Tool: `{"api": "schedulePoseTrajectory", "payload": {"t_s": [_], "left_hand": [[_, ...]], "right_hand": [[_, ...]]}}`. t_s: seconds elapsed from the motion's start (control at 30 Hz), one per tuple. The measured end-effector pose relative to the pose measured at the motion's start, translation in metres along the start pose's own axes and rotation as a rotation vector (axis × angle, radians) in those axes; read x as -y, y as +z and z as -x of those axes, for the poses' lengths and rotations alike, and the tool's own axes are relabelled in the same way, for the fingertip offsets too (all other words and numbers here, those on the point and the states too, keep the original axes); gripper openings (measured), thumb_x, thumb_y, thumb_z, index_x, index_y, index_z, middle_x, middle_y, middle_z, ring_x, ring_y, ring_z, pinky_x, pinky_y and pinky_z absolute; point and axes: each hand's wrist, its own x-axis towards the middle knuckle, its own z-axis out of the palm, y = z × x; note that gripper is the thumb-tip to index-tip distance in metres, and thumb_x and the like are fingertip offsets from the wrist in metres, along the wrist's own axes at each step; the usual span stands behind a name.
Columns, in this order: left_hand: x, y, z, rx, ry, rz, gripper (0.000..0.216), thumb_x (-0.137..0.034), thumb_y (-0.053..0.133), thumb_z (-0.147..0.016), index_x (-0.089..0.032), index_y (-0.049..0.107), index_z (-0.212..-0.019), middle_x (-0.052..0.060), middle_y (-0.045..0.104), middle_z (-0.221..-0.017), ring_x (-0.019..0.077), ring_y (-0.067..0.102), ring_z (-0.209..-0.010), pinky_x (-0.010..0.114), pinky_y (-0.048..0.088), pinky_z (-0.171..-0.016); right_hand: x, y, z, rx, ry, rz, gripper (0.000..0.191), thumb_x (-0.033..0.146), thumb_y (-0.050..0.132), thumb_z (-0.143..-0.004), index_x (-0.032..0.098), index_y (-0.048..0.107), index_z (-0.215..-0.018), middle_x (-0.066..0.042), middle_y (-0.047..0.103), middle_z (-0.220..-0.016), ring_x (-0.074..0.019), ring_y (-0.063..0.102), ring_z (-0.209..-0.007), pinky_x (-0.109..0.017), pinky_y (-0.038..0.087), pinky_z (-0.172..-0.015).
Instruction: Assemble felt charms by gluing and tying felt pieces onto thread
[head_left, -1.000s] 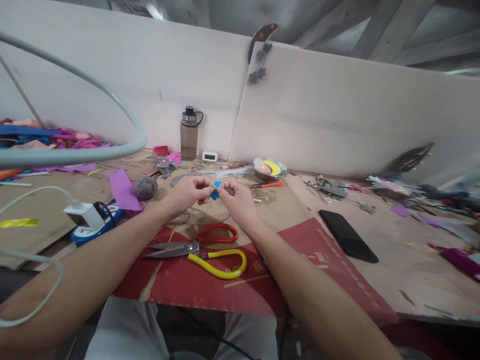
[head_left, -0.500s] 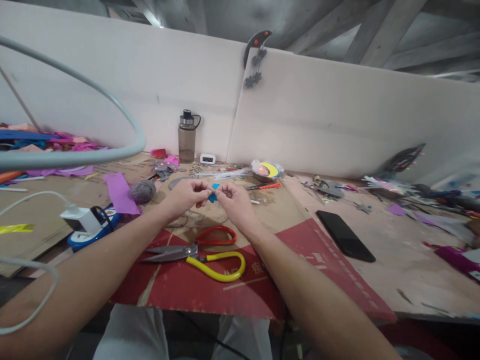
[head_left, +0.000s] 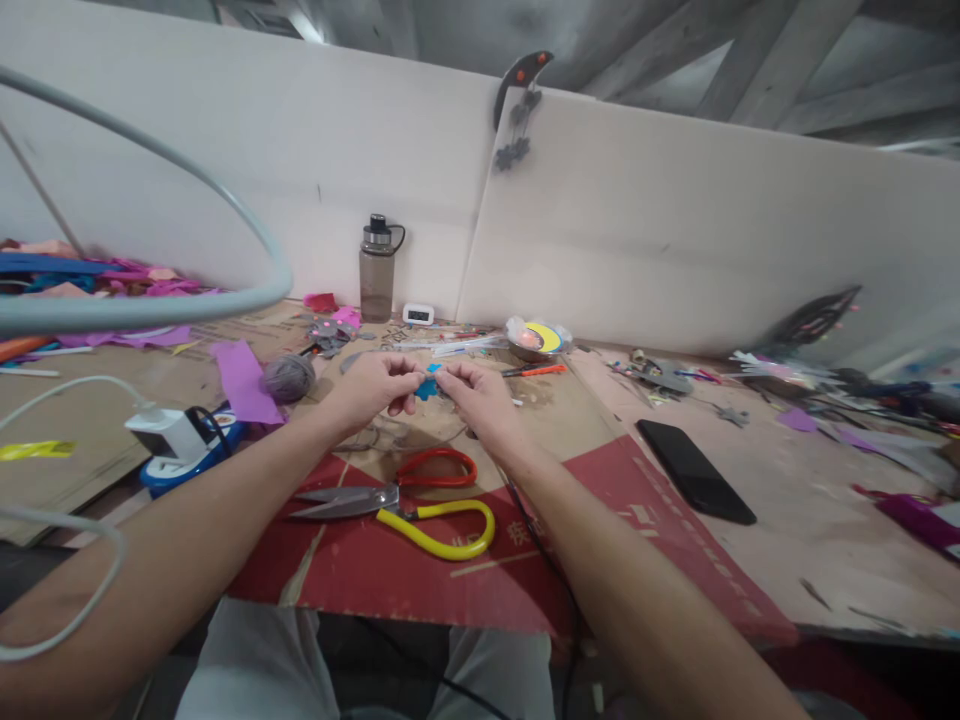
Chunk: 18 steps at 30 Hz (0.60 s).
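Note:
A small blue cut-out piece, with a lobed, star-like edge, is pinched between my two hands above the cardboard. My left hand grips its left side with thumb and forefinger. On the other side my right hand holds it the same way, fingers closed. Part of the piece is covered by the fingertips. Below the hands lie large scissors with one red and one yellow handle, blades apart and pointing left. A ball of grey yarn rests left of my left hand.
The red and tan cardboard covers the table's front. A black phone lies to the right. A water bottle and small white clock stand at the back. At left, a white charger sits in a blue power strip.
The blue piece shows more below the fingertips than before, and its lobed edge is clearer. Both hands stay in nearly the same place; the whole view has shifted slightly.

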Motion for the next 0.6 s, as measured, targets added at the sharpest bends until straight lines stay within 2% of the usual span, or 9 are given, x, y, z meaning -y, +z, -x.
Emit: {"api": "schedulePoseTrajectory", "payload": {"t_s": [0.1,0.3,0.6], "left_hand": [[-0.0018,0.0008,0.0008,0.012,-0.014,0.023,0.016,-0.029,0.06,-0.08,-0.013,0.063,-0.081,-0.001,0.061,-0.052,0.0066,0.048,-0.041,0.018,0.037,-0.042],[-0.0017,0.0018,0.0011,0.03,0.011,0.041,0.016,-0.027,0.06,-0.081,-0.012,0.063,-0.082,0.0,0.062,-0.054,0.0069,0.052,-0.045,0.018,0.041,-0.047],[-0.0059,0.0061,0.0047,0.031,0.093,0.033,0.018,-0.029,0.063,-0.078,-0.011,0.063,-0.079,0.002,0.064,-0.057,0.0106,0.059,-0.052,0.022,0.047,-0.055]], "right_hand": [[0.001,-0.0009,-0.0005,0.014,-0.004,-0.012,0.024,0.042,0.061,-0.075,0.018,0.063,-0.071,0.002,0.058,-0.061,-0.0118,0.051,-0.061,-0.024,0.037,-0.056],[0.0016,0.0011,-0.0004,0.01,0.042,-0.059,0.022,0.033,0.071,-0.063,0.016,0.065,-0.075,0.001,0.065,-0.069,-0.0103,0.053,-0.061,-0.024,0.04,-0.06],[0.0048,0.0057,0.0016,-0.044,0.06,-0.015,0.016,0.032,0.062,-0.066,0.016,0.058,-0.066,0.002,0.059,-0.06,-0.0087,0.047,-0.054,-0.024,0.035,-0.054]]}}
